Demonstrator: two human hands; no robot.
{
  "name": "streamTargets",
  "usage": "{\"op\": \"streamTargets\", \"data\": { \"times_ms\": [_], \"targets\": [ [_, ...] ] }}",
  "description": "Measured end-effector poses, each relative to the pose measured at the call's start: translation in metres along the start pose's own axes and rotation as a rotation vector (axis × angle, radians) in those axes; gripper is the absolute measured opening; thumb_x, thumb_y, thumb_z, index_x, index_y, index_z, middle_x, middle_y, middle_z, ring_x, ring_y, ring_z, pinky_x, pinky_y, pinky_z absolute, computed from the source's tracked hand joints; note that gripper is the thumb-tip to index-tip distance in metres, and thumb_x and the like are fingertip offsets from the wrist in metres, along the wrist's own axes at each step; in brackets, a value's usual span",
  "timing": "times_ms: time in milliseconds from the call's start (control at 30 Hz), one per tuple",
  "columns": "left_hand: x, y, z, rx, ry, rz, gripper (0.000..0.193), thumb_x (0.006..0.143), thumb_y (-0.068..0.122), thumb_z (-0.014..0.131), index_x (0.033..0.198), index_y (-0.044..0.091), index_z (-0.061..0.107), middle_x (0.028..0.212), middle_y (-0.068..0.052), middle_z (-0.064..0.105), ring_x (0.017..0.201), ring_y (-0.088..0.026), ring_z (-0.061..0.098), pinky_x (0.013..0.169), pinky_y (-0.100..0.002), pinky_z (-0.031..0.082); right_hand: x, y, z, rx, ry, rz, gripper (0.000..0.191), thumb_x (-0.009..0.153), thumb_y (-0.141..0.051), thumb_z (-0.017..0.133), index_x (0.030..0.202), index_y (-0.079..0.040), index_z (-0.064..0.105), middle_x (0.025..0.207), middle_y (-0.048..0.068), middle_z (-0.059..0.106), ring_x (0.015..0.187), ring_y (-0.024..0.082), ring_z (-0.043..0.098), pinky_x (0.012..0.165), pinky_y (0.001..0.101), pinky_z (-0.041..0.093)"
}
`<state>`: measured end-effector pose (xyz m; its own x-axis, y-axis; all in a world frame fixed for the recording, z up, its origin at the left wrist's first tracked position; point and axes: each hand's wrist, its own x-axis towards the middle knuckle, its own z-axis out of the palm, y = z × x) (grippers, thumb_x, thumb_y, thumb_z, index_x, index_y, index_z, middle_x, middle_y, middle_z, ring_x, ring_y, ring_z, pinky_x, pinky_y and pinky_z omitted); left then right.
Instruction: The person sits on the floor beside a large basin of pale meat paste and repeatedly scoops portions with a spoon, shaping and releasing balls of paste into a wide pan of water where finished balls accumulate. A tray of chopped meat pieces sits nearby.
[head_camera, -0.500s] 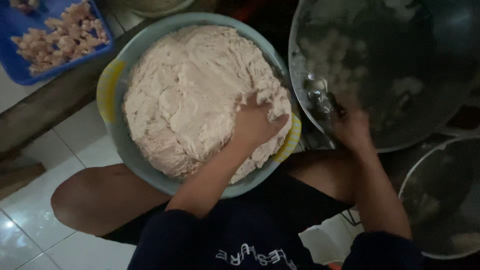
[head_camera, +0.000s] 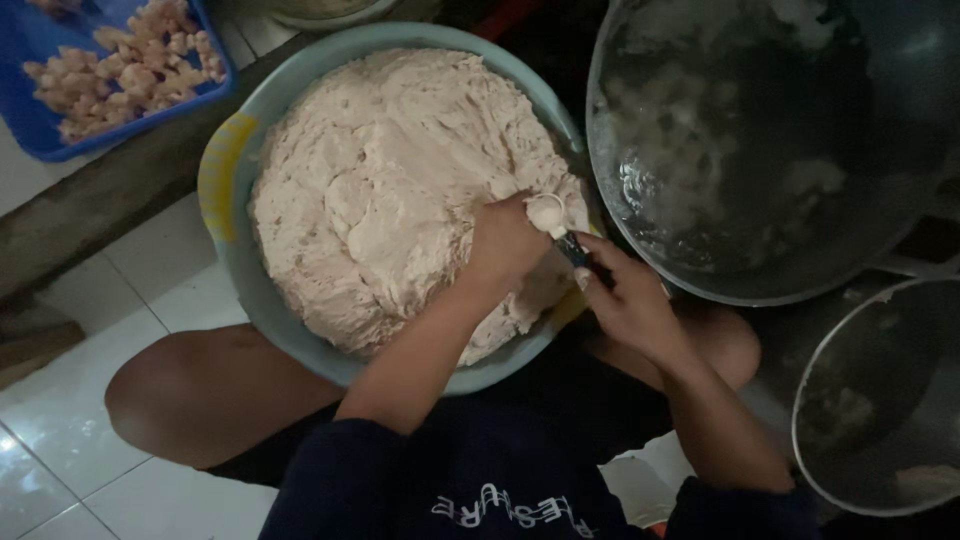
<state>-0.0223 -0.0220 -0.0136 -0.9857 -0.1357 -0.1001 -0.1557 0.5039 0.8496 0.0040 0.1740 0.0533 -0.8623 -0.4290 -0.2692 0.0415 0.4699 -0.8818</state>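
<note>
A pale blue basin (head_camera: 235, 260) with yellow handles holds a big mound of pinkish-white paste (head_camera: 390, 190). My left hand (head_camera: 505, 245) is closed in the paste at the basin's right side, and a small ball of paste (head_camera: 547, 212) sticks out above its thumb. My right hand (head_camera: 625, 295) grips a metal spoon (head_camera: 572, 247) whose tip meets that ball. A large dark metal pot (head_camera: 760, 140) with water and pale floating lumps stands right of the basin.
A blue tray (head_camera: 40, 130) with several small pale pieces sits at the top left. A second metal pot (head_camera: 880, 400) is at the lower right. My bare knee (head_camera: 190, 395) rests on the white tiled floor (head_camera: 60, 460).
My right hand has come back from the large pot's rim with the spoon and now meets my left hand over the basin. My left hand has squeezed up a ball of paste.
</note>
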Motion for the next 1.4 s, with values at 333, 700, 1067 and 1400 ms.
{"op": "streamTargets", "data": {
  "times_ms": [333,700,1067,1400],
  "targets": [
    [0.01,-0.017,-0.107,0.445,0.259,-0.287,0.055,0.08,0.055,0.077,0.107,0.008,0.07,0.127,-0.031,0.062,0.121,-0.052,0.06,0.091,-0.059,0.053,0.035,0.069,-0.036,-0.301,0.268,0.209,0.048,0.099,-0.012,0.065,0.146,-0.006,0.057,0.102,0.02,0.07,0.083,0.033,0.067,0.069,0.0409,0.053],
    [0.023,-0.019,-0.024,0.297,0.012,-0.022,0.044,0.092,0.047,0.071,0.108,0.007,0.075,0.096,-0.032,0.069,0.085,-0.044,0.07,0.076,-0.055,0.056,0.045,0.077,-0.049,-0.45,0.429,0.21,0.044,0.097,-0.009,0.067,0.14,-0.006,0.06,0.115,0.026,0.069,0.108,0.041,0.07,0.087,0.0454,0.055],
    [0.031,-0.028,0.004,-0.024,-0.027,0.1,0.032,0.081,0.028,0.079,0.094,0.002,0.066,0.08,-0.023,0.07,0.079,-0.045,0.069,0.067,-0.051,0.056,0.017,0.017,-0.002,-0.047,0.145,-0.022,0.048,0.1,-0.005,0.06,0.147,-0.003,0.051,0.121,0.017,0.07,0.107,0.022,0.069,0.087,0.0357,0.055],
    [0.03,-0.013,-0.005,0.251,-0.098,0.106,0.032,0.075,0.033,0.08,0.09,0.007,0.072,0.087,-0.019,0.075,0.082,-0.04,0.072,0.078,-0.051,0.056,0.022,0.033,-0.004,0.307,0.067,0.286,0.042,0.098,-0.005,0.061,0.139,-0.009,0.057,0.098,0.002,0.065,0.068,0.01,0.057,0.057,0.0282,0.046]
  ]
}}
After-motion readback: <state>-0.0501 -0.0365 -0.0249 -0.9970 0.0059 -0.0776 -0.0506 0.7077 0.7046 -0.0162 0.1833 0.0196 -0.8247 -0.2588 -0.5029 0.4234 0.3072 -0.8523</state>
